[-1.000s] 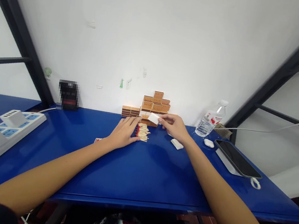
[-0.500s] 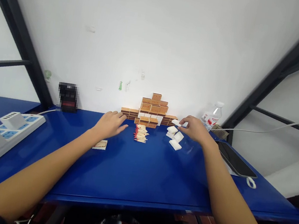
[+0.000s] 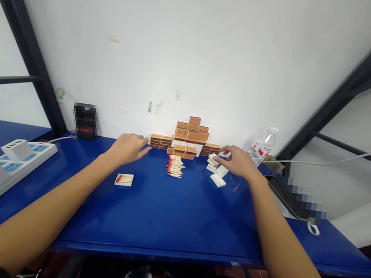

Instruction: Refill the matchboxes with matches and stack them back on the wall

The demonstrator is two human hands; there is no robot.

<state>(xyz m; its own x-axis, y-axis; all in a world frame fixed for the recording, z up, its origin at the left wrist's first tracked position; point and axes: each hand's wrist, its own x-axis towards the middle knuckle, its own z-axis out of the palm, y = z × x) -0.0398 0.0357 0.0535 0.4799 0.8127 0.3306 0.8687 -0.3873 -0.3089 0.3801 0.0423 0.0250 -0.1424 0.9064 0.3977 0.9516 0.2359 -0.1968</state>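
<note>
The work surface is a glossy blue table (image 3: pixel 174 220) set against a white wall (image 3: pixel 199 44). The left hand (image 3: pixel 129 147) is positioned above the rear part of the table, fingers loosely bent, thumb spread away from them, with nothing in its grasp. In front of it, nearer the person, lies a shallow white rectangular tray (image 3: pixel 124 179) containing a few red-tipped wooden matches. The right hand (image 3: pixel 236 160) is located at a cluster of small white rectangular matchbox trays (image 3: pixel 218 180); its thumb is at the uppermost tray and its index finger is bent above it. Whether these digits grip the tray cannot be determined. Between the hands, a loose heap of pale wooden matches with red heads (image 3: pixel 175 166) rests on the table, most heads directed to the left. Directly behind the heap, a stepped stack of orange-brown cardboard matchboxes (image 3: pixel 192 135) stands near the wall, narrowing to a single box at the top. A clear plastic bottle with a white cap (image 3: pixel 262 147) is located behind the right hand. A white power strip with blue socket faces (image 3: pixel 12 166) occupies the far left side.
</note>
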